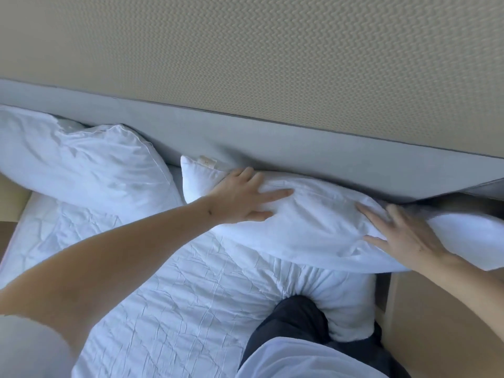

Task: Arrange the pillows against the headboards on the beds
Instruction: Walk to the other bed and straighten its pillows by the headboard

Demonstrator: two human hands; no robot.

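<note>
A white pillow [313,222] lies along the grey headboard [272,143] on the right half of the bed, its right end hanging past the mattress edge. My left hand [242,197] lies flat on its left part, fingers spread. My right hand [403,233] presses flat on its right part, fingers apart. A small tag shows at the pillow's left corner. A second white pillow [90,162] leans against the headboard on the left side.
A wrinkled white duvet [174,282] covers the bed. My knee in dark trousers [297,320] presses into the bed's right edge. A beige textured wall [245,50] rises above the headboard. A tan wooden surface [436,323] sits to the right of the bed.
</note>
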